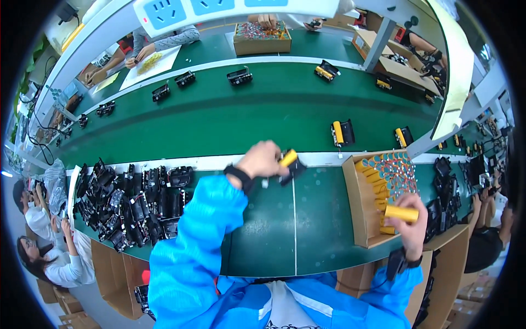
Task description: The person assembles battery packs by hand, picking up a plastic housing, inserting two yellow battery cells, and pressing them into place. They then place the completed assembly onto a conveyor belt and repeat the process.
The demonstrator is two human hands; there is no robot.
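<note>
My left hand [262,159] is closed on the edge of a black plastic housing [295,171] with a yellow cylinder [287,158] in it. It holds this part over the white rail between the bench and the green belt. A small white connector [265,183] shows just below that hand. In my right hand [413,227] is a yellow cylindrical battery [401,213], gripped between thumb and fingers. That hand is over the right front side of an open cardboard box [359,211], in which yellow batteries with red wires and green ends stand in rows.
A heap of black housings [134,205] covers the bench's left side; more black parts [442,192] lie right of the box. Housings, some with yellow batteries [341,132], are spaced along the green belt [219,115]. A power strip [235,8] hangs overhead. Co-workers sit opposite and at both sides.
</note>
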